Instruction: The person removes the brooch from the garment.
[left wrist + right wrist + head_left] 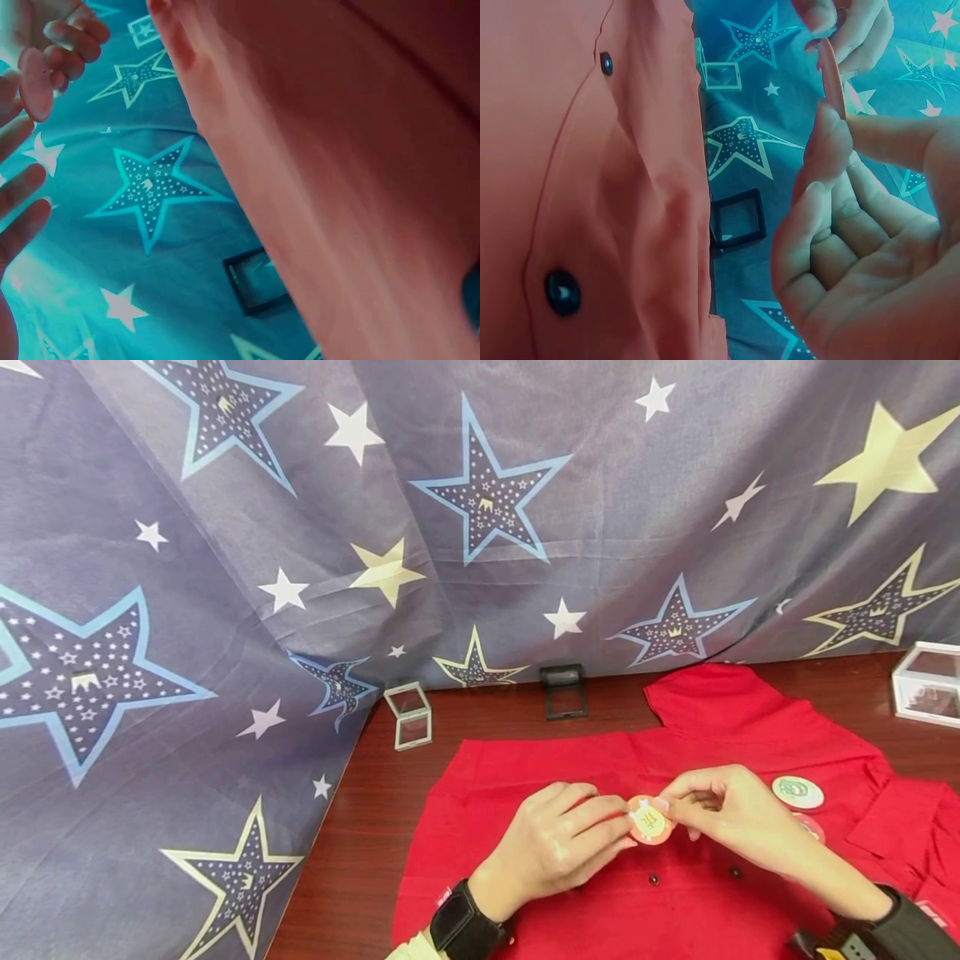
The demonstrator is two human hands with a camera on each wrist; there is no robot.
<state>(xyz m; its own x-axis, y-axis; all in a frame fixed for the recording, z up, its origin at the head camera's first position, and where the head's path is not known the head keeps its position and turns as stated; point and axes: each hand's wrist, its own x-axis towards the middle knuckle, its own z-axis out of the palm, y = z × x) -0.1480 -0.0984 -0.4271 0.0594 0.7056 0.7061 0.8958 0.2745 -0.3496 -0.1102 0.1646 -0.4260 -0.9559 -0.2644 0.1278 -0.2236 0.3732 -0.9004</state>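
A round orange button badge (649,821) with a yellow middle is held up between both hands above a spread-out red shirt (525,768). My left hand (558,839) pinches the left edge of the badge. From the other side my right hand (723,814) grips its right edge between thumb and index finger. Seen edge-on in the right wrist view, the badge (832,75) has my right hand (862,247) below it and my left hand (847,26) above. Two more badges lie on the shirt: a white and green one (798,792) and a pink one (812,827), partly hidden by my right forearm.
Behind the shirt, an open white-framed case (409,718) and a black-framed case (564,693) stand on the brown table (330,860). A white clear-sided box (928,685) sits at the right. A star-patterned cloth (495,593) hangs along the back and left.
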